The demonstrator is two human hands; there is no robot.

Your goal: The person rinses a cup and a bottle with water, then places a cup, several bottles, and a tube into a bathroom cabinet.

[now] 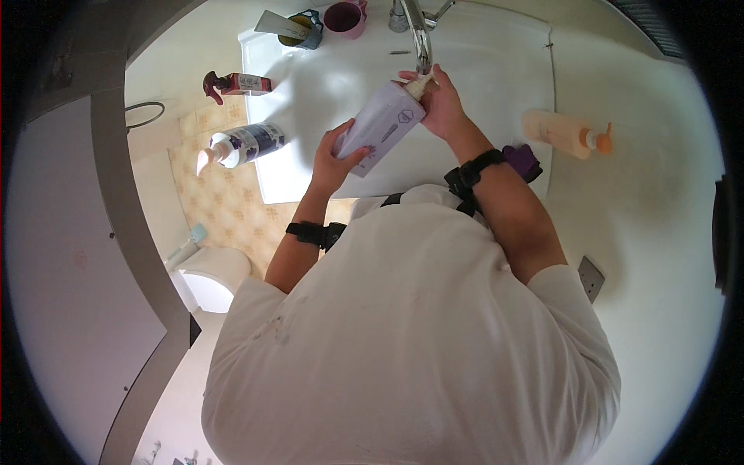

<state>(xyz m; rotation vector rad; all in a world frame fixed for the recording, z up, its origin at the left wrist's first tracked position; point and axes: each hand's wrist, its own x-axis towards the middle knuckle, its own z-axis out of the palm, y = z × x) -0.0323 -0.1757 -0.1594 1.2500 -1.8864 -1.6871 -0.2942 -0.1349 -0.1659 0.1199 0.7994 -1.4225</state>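
Bottle (381, 128), lilac with a pale pump (416, 87), held tilted over the white sink (496, 108), pump end near the chrome tap (421, 39); left hand (333, 164) clasps its base end between thumb and fingers; right hand (443, 105) wraps the pump end, fingertips partly hidden; red spray bottle (249, 84) and dark-labelled pump bottle (254, 142) at left, peach pump bottle (559, 133) at right

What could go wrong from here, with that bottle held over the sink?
The lavender pump bottle might slip: only the left hand on its body and the right hand around its pump end hold it over the white sink.
Its pump head is close to the faucet and could knock against it.
A wide swing might tip the peach pump bottle on the right.
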